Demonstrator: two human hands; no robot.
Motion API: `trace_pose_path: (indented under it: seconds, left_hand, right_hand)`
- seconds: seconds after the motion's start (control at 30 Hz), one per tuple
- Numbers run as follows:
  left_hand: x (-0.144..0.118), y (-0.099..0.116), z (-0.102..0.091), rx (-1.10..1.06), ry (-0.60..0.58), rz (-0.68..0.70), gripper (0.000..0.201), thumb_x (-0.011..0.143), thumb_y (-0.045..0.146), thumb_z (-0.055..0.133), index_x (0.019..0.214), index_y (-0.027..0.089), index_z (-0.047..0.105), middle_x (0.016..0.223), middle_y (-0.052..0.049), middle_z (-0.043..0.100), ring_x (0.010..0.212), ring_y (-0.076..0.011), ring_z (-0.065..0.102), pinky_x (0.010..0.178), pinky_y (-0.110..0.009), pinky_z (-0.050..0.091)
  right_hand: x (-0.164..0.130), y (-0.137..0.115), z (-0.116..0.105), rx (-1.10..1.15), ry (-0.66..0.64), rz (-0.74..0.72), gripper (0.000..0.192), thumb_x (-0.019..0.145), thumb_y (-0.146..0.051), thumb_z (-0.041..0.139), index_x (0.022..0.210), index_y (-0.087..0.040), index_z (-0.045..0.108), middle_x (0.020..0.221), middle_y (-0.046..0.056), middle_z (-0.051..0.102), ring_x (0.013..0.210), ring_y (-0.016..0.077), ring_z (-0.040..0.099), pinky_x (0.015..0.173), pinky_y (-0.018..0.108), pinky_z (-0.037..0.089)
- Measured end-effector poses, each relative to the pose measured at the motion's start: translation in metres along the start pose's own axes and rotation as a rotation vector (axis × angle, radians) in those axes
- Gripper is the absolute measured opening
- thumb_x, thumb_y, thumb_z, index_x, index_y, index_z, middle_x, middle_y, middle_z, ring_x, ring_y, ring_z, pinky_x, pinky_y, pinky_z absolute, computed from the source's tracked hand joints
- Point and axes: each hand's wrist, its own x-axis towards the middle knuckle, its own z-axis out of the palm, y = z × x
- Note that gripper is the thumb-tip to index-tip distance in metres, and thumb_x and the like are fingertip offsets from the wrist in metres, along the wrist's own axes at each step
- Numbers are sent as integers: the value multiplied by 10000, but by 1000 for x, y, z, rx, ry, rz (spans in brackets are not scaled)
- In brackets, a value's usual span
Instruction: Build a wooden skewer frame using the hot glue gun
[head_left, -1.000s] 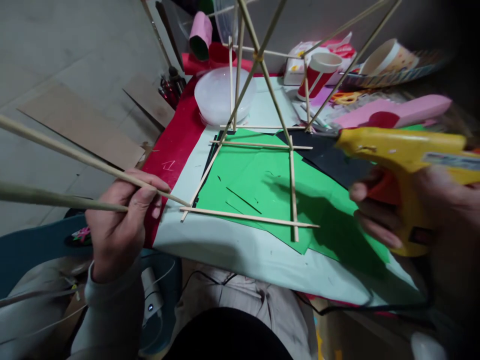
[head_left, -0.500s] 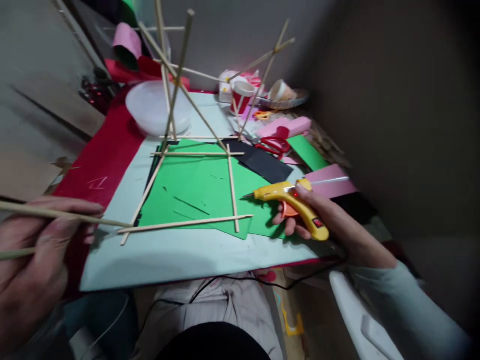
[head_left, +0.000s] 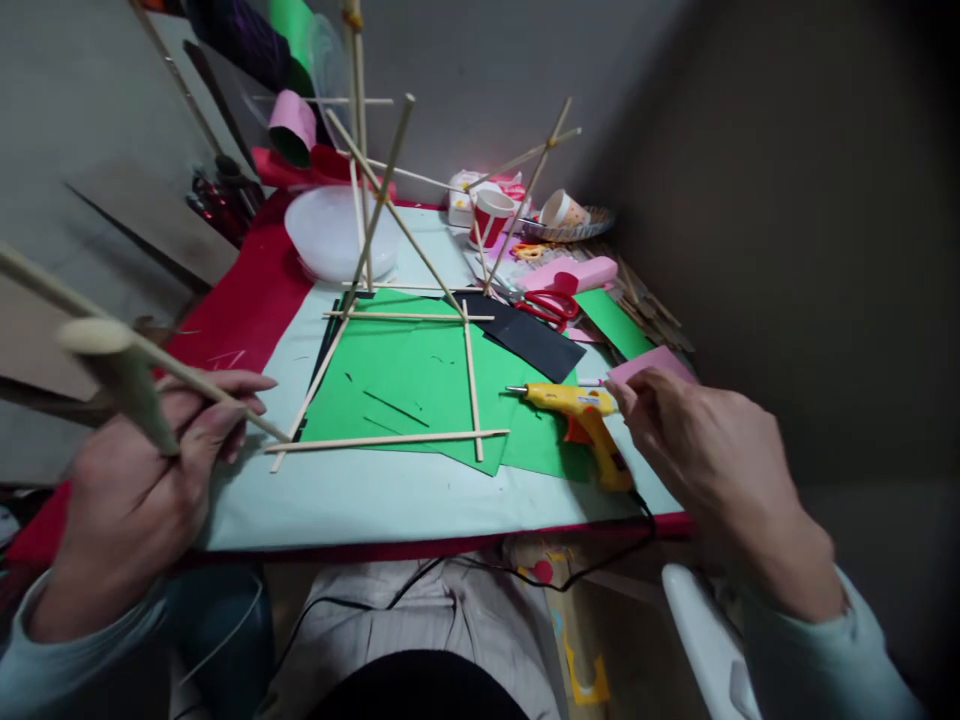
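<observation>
My left hand (head_left: pixel 150 470) is closed around a wooden stick (head_left: pixel 217 390) of the stick frame. Another stick (head_left: pixel 105 370) of the frame rises from the same hand toward the camera. The frame's base sticks (head_left: pixel 390 440) lie over green paper (head_left: pixel 405 370), and crossed sticks (head_left: pixel 382 195) stand at its back. A yellow hot glue gun (head_left: pixel 577 405) rests at the right, its metal nozzle pointing left toward the frame. My right hand (head_left: pixel 720 470) is at the gun's rear end, off the handle, with fingers pinched together. What they hold is hidden.
Red-handled scissors (head_left: pixel 547 308), black paper (head_left: pixel 532 340) and pink pieces (head_left: pixel 577 272) lie at the right. Behind the frame stand a clear plastic bowl (head_left: pixel 337 240) and a red-and-white paper cup (head_left: pixel 491 215). The gun's black cord (head_left: pixel 585 580) hangs over the front edge.
My right hand has let go of the glue gun's handle and moved to its rear end. My left hand has moved right, still holding the frame's stick.
</observation>
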Motion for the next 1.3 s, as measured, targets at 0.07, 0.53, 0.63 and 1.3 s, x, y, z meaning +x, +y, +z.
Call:
trace_pose_path:
  seconds: [0.07, 0.53, 0.63, 1.3]
  left_hand:
    - [2, 14, -2, 39, -29, 49, 218, 990, 372, 588, 1036, 273, 776, 978, 11, 767, 841, -153, 668, 739, -263, 481]
    - [7, 34, 2, -112, -247, 195, 237, 1032, 266, 488, 996, 170, 702, 1011, -85, 714, 996, -203, 674, 869, -313, 522]
    - [7, 31, 2, -137, -298, 152, 250, 1021, 243, 476, 879, 173, 670, 897, -56, 653, 864, -185, 627, 767, -304, 494]
    - [-20, -17, -10, 84, -349, -68, 204, 945, 205, 557, 998, 252, 748, 946, 40, 714, 849, -112, 658, 754, -224, 442]
  right_hand:
    - [4, -30, 3, 85, -48, -105, 418, 1002, -576, 527, 797, -234, 653, 556, 16, 533, 428, 148, 399, 460, 272, 187]
    - [49, -175, 83, 1102, -556, -455, 227, 1021, -326, 629, 1229, -237, 634, 1220, 40, 704, 1059, 176, 692, 911, 301, 558]
    - [48, -177, 90, 1065, -539, -445, 118, 1017, -321, 638, 1057, -220, 685, 1076, 25, 721, 998, 164, 683, 888, 286, 546]
    - [42, -167, 106, 1162, -467, -145, 60, 948, -163, 687, 955, -212, 653, 926, 8, 710, 801, 141, 712, 697, 258, 587]
